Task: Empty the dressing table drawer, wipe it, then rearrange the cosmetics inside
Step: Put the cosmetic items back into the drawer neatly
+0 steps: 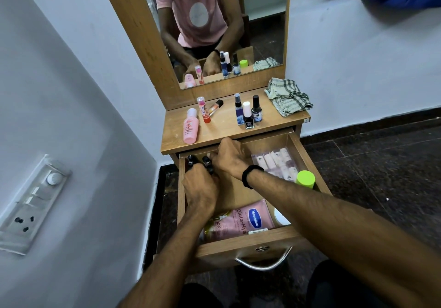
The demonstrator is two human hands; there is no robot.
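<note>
- The light-brown wooden drawer [307, 155] of the dressing table [274, 126] stands pulled fully out, with cosmetics lying inside it.
- Both hands reach into its back left corner, where a cluster of small black-capped bottles [191, 160] stands.
- The left hand [200, 188] lies knuckles-up over the bottles with its fingers curled down among them. The back of the hand hides the fingertips, so its grip cannot be told.
- The right hand [229, 157], a black band [251, 176] on its wrist, bends its fingers onto one black cap. Whether it pinches or only touches is unclear.
- Along the drawer's right side lie a clear packet of little white-and-pink tubes [276, 162] and a bottle with a lime-green cap [305, 179].
- At the front lie a pink Vaseline pouch [248, 221] and a white round lid [281, 217].
- On the tabletop, a pink lotion bottle [191, 126] lies beside a pink-and-red tube [202, 109].
- Further right stand a blue spray bottle [238, 109], a white-capped nail polish [247, 115] and a black-capped glass bottle [256, 108], close together.
- A crumpled checked cloth [286, 97] sits at the back right corner, below the mirror [262, 21].
</note>
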